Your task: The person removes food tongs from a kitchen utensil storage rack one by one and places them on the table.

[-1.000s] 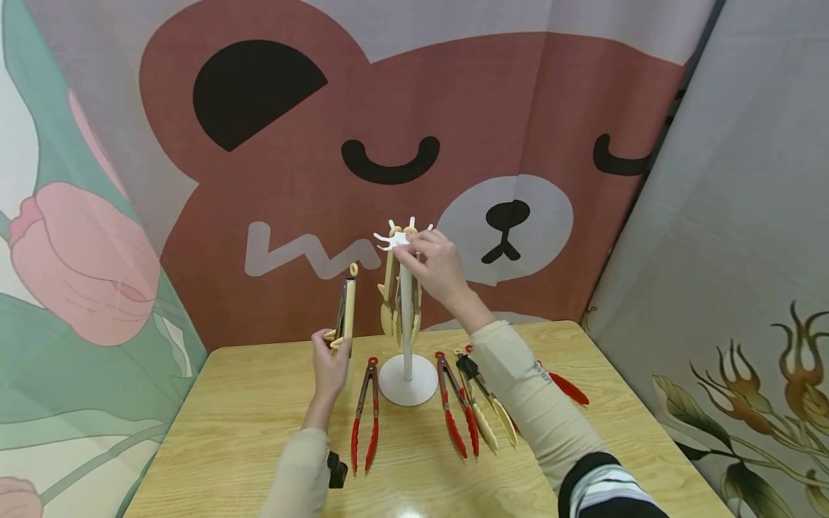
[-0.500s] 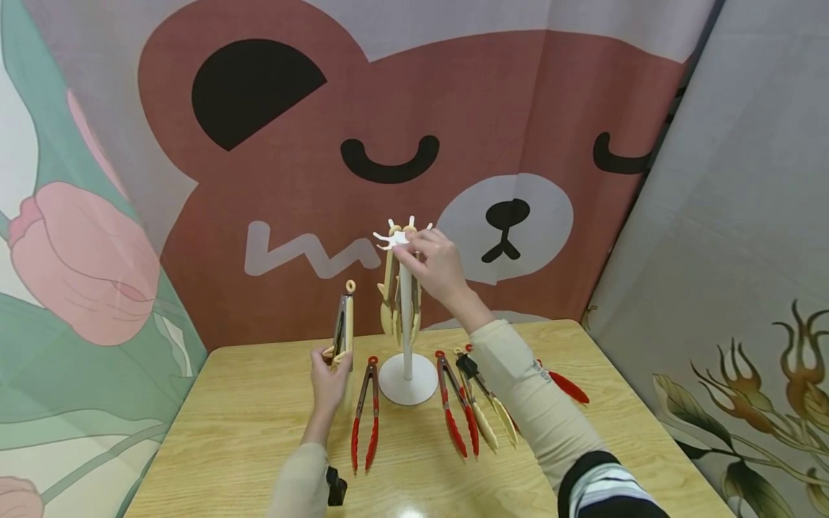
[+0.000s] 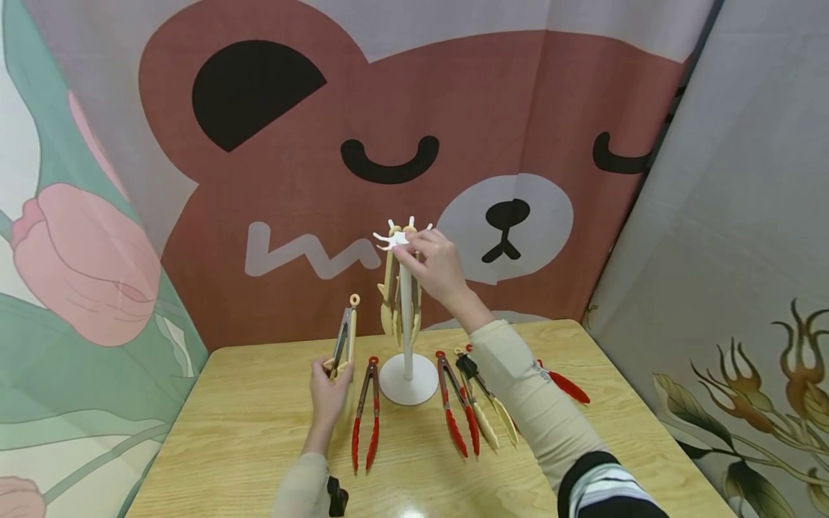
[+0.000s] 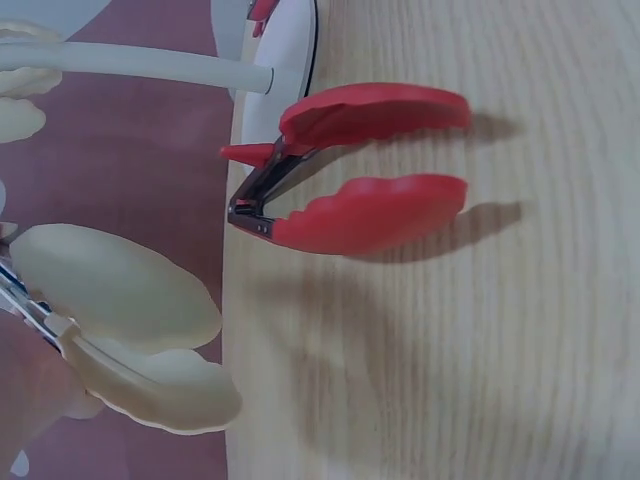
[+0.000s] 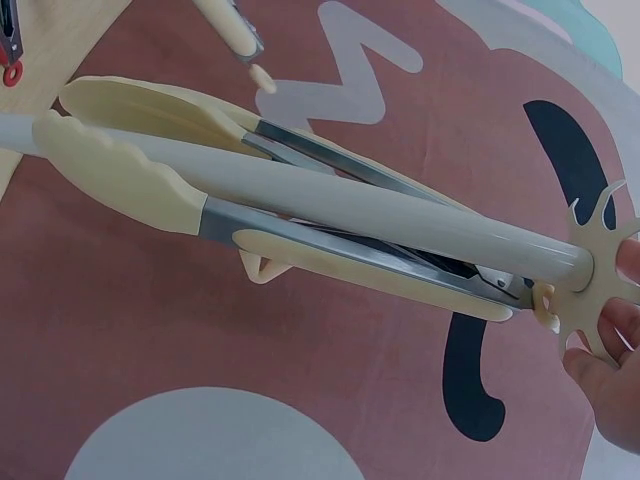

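Cream-handled tongs [image 3: 352, 331] stand ring-up in my left hand [image 3: 329, 394], left of the white hook stand [image 3: 407, 324]. Their cream scalloped tips [image 4: 150, 390] point down past my fingers in the left wrist view, spread a little apart. My right hand [image 3: 438, 265] pinches the hooked crown [image 5: 585, 290] at the stand's top, thumb and fingers on its arms. Cream tongs [image 3: 386, 306] hang from hooks on the crown; in the right wrist view their heads [image 5: 115, 170] flank the pole. Part of the crown is hidden behind my right fingers.
Red-tipped tongs [image 3: 365, 417] lie just left of the stand's round base [image 3: 408, 392]. Right of it lie more red tongs [image 3: 458, 410] and cream tongs [image 3: 486, 410]. Another red tip [image 3: 570, 388] shows beyond my right sleeve. A printed curtain hangs behind the wooden table [image 3: 227, 432].
My left hand has come down with the cream tongs, whose ring now sits lower and whose arms look farther apart. My right hand has stayed at the crown.
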A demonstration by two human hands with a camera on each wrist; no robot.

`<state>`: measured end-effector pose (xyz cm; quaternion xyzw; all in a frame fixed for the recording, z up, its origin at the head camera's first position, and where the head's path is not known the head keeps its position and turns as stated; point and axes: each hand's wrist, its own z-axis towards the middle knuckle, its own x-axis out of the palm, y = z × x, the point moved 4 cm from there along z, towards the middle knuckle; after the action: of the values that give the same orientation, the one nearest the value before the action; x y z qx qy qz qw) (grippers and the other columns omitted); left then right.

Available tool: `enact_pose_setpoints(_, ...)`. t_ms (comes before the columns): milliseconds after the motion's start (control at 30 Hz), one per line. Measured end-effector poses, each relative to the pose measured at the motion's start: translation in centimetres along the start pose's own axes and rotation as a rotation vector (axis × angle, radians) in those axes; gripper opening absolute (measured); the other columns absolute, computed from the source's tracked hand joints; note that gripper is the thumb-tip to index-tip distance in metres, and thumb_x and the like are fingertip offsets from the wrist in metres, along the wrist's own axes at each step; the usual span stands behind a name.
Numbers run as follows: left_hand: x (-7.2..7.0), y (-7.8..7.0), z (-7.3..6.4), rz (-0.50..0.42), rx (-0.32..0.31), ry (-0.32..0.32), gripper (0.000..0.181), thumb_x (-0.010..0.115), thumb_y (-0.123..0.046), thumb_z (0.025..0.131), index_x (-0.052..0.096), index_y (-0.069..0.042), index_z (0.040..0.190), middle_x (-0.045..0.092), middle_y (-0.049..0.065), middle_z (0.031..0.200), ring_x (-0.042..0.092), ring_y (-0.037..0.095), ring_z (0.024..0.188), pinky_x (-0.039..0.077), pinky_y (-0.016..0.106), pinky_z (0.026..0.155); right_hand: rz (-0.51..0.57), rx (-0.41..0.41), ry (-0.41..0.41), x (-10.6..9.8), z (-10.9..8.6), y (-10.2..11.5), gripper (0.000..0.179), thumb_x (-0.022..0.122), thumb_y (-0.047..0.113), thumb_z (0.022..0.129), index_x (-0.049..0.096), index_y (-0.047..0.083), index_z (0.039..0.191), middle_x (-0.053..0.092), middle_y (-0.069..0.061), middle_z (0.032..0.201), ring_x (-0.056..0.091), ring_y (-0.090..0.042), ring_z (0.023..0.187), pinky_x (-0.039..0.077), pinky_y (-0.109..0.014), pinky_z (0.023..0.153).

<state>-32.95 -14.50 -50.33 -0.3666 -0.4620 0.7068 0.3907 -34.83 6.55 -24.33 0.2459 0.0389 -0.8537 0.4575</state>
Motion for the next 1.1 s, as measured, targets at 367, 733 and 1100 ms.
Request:
enact_pose_setpoints(367,-0.4,1.6,-0.9,0.140,-0.103,-0.019,0.048,0.068,-0.025,0.079,0.042,0.005,0.106,0.050,0.024,0.097,0.046,0.027,0.079,0.039,0.032,0.061,0.004,0.002,0.000,0.0,0.0,0.1,0.019,0.062,0.019,0.082,0.070,0.005,0.072,0.066,-0.010,0.091,0.056,-0.022,0.082,0.045,-0.029,0.065)
enact_pose_setpoints(733,-0.6,2.7,-1.3,0.177,-0.147,0.002,0.052,0.068,-0.024,0.079,0.041,0.007,0.109,0.049,0.025,0.101,0.050,0.036,0.089,0.043,0.044,0.073,0.002,0.002,0.000,0.0,0.1,0.0,0.019,0.063,0.019,0.082,0.070,0.005,0.073,0.066,-0.010,0.092,0.056,-0.022,0.083,0.045,-0.030,0.067)
enact_pose_setpoints(1100,-0.7,3.5,-2.0,0.265,-0.186,-0.004,0.052,0.070,-0.021,0.076,0.042,0.009,0.108,0.050,0.026,0.095,0.050,0.038,0.084,0.044,0.048,0.070,-0.002,0.005,0.006,0.0,-0.1,0.1,0.021,0.061,0.020,0.083,0.069,0.004,0.071,0.066,-0.011,0.091,0.056,-0.022,0.083,0.045,-0.030,0.066)
